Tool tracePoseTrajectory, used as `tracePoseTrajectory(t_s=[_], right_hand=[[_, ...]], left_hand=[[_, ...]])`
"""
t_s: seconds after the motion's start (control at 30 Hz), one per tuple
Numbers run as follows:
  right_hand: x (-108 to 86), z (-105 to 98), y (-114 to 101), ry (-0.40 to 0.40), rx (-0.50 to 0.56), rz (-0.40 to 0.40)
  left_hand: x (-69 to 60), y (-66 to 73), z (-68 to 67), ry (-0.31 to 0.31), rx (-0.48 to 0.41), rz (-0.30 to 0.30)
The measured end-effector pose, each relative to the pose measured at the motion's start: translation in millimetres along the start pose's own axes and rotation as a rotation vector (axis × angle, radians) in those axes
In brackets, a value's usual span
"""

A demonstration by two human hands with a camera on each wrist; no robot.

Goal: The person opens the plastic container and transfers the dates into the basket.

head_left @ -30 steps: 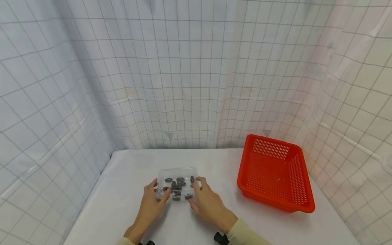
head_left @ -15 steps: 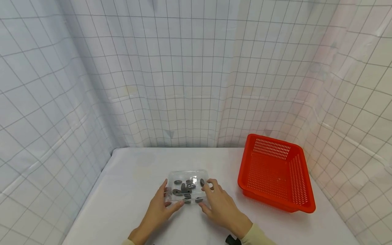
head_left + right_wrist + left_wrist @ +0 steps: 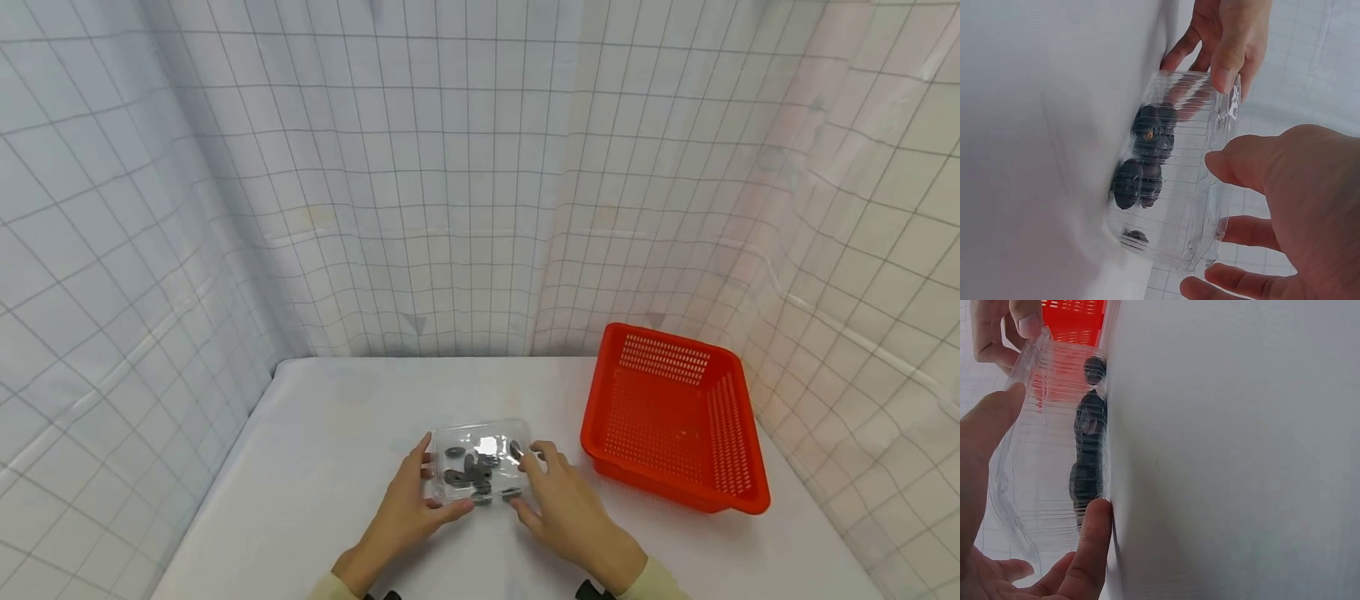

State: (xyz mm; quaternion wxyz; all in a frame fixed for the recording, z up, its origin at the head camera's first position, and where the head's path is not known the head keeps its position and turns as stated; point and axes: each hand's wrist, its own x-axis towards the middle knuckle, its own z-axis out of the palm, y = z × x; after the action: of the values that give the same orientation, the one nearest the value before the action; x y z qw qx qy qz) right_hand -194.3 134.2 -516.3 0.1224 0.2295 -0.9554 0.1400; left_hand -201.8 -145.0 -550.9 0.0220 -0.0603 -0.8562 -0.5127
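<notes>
A clear plastic box (image 3: 491, 427) with ribbed walls rests on the white tabletop, in the middle front of the head view. Several dark oval pieces (image 3: 478, 473), which look like small fruits, lie along its floor. My left hand (image 3: 412, 500) holds the left front corner, thumb at the front and fingers along the left side. On the opposite side my right hand (image 3: 566, 504) grips the right end, fingers over the edge and thumb near the front. In the right wrist view the box wall (image 3: 1182, 187) stands between both hands, with the dark pieces (image 3: 1129, 183) showing through it.
A red perforated plastic basket (image 3: 675, 487) sits at the right of the table, a short way beyond my right hand. White grid-lined sheeting (image 3: 450, 208) encloses the table at the back and both sides.
Both hands have moved to the right together with the plastic box, bringing it closer to the red basket. The basket stays in place on the table.
</notes>
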Motion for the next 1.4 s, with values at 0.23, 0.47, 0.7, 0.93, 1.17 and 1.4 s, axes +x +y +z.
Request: tracePoseTrajectory(t_s=[0.23,0.47,0.7,0.93,1.17,1.4], right_hand=[[-5.9,-6.8,3.4,-0.002,-0.003,0.005],[-2.6,-3.7,4.0,0.069,0.008,-0.121],[8.8,1.7,-5.0,0.087,0.128,-0.353],[19.8,14.8,-13.2,0.119,0.151,-0.522],[25.3,21.6,-18.9,0.12,0.162,-0.515],[29.1,24.5,-26.3,0.176,0.138,-0.537]], left_hand=[[3.5,2.8,6.7,-0.051,0.066,0.059],[7.1,2.6,7.4,-0.082,0.151,0.088],[9.7,0.3,4.5,-0.122,0.147,0.081],[10.4,-1.5,4.1,-0.113,0.118,0.122],[12.7,-5.8,5.8,-0.107,0.059,0.142],[15.0,-5.4,4.4,-0.092,0.062,0.152]])
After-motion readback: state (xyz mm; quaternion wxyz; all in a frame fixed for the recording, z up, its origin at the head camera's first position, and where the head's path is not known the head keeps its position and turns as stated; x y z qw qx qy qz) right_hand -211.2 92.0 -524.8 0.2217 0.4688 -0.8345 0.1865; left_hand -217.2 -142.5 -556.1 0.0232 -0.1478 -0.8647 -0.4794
